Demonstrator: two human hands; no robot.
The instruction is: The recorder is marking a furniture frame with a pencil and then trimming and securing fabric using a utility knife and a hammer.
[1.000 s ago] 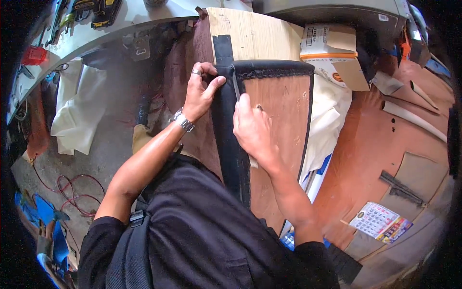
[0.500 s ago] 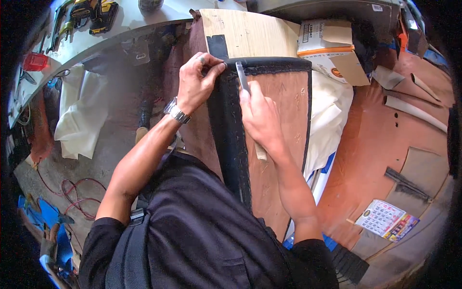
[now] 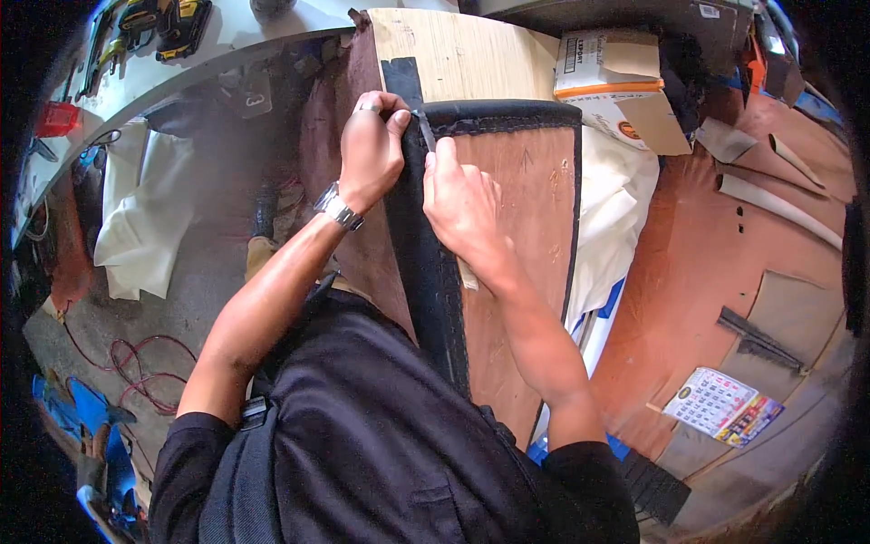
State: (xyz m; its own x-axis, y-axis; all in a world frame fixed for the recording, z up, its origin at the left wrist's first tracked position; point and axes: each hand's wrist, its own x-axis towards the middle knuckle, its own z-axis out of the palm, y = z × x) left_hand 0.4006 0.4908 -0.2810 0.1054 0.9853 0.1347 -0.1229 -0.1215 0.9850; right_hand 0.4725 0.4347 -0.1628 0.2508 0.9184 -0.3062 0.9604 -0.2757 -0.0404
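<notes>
In the head view, a black-edged wooden panel (image 3: 521,199) lies before the person, a pale board (image 3: 471,54) just beyond, grey floor (image 3: 204,313) to the left and a reddish-brown surface (image 3: 680,254) to the right. The left hand (image 3: 370,150) pinches at the panel's far-left corner, its contents indiscernible, while the right hand (image 3: 462,204) grips a metal-headed tool (image 3: 429,133), angled towards those fingertips.
</notes>
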